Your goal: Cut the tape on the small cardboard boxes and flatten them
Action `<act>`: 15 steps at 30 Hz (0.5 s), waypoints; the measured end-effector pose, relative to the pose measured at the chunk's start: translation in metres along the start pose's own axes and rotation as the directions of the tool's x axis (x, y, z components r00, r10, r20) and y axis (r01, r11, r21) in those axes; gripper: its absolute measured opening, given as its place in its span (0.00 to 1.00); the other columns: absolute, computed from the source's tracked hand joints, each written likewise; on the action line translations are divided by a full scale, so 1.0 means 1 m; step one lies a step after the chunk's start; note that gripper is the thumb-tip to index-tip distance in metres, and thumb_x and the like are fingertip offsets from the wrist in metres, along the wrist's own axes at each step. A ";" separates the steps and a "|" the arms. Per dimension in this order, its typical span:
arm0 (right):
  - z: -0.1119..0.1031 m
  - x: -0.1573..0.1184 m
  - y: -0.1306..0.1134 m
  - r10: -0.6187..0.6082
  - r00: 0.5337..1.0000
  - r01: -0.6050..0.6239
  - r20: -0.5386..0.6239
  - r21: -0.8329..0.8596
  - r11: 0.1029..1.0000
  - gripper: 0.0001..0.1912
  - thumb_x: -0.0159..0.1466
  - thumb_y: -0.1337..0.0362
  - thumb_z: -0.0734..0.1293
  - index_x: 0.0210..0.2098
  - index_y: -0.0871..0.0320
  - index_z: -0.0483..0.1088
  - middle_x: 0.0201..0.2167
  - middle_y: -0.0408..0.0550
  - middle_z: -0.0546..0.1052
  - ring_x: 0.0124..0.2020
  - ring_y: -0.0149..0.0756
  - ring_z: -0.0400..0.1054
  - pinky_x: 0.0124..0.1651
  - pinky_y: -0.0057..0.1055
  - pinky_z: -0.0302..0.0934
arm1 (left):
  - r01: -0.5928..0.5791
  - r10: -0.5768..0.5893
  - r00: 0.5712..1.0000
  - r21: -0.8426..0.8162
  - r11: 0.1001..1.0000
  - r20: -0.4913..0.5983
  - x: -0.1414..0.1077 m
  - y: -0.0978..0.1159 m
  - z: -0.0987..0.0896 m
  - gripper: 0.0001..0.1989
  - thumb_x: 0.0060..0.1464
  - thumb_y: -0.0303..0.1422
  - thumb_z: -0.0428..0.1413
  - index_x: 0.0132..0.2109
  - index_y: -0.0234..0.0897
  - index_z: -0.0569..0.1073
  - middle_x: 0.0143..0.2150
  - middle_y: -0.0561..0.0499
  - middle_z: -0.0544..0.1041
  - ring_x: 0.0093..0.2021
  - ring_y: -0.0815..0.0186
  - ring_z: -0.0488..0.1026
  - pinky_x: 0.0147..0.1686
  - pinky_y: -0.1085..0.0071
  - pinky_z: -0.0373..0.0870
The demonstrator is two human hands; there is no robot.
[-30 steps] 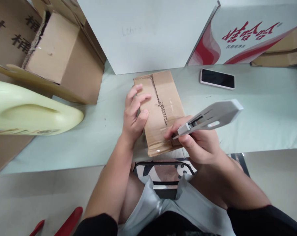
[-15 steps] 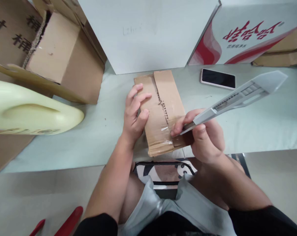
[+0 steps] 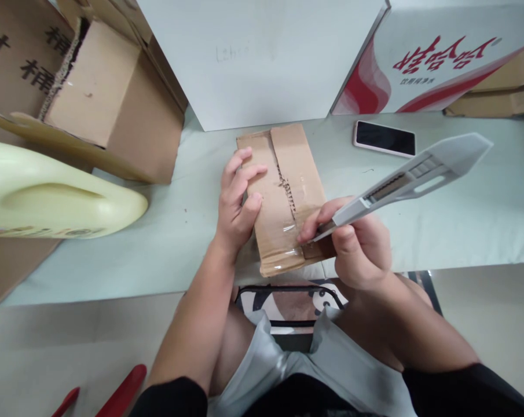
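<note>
A small brown cardboard box (image 3: 273,200) lies on the pale green tabletop, its top seam torn in the middle and clear tape showing near the close end. My left hand (image 3: 239,202) rests on the box's left side, fingers apart and fingertips on the top face. In my right hand (image 3: 361,243) is a grey utility knife (image 3: 392,185), closed between thumb and fingers. The blade points down-left to the taped seam near the box's close right corner, and a fingertip partly hides it.
A phone (image 3: 385,139) lies behind the knife. White boxes (image 3: 262,69) stand at the back, open cardboard boxes (image 3: 144,116) at the back left. A yellow-green bottle (image 3: 57,197) reaches in from the left. Below the table edge is a panda-print item (image 3: 288,304).
My right hand and the knife have shifted slightly left, and the knife's rear end has dropped a little in view. My left hand stays in place on the box.
</note>
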State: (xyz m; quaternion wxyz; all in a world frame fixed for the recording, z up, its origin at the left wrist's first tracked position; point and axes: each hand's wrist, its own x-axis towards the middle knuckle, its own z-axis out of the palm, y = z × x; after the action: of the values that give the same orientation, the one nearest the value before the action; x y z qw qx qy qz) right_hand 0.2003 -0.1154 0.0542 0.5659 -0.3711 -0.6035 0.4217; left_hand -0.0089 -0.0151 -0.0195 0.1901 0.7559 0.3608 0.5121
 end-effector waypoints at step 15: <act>-0.003 0.010 -0.012 -0.045 0.981 0.099 0.188 -0.289 0.952 0.19 0.78 0.50 0.59 0.38 0.55 0.71 0.30 0.44 0.80 0.30 0.31 0.73 0.37 0.31 0.68 | -0.009 0.009 1.000 0.003 1.000 0.009 0.000 0.001 0.000 0.28 0.69 0.59 0.47 0.60 0.46 0.75 0.72 0.41 0.69 0.73 0.44 0.66 0.72 0.41 0.65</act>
State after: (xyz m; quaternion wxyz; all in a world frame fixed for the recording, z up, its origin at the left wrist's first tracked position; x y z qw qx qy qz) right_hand 0.2031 -0.1106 0.0688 0.4622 -0.3902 -0.7215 0.3369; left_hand -0.0083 -0.0160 -0.0186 0.1881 0.7602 0.3573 0.5089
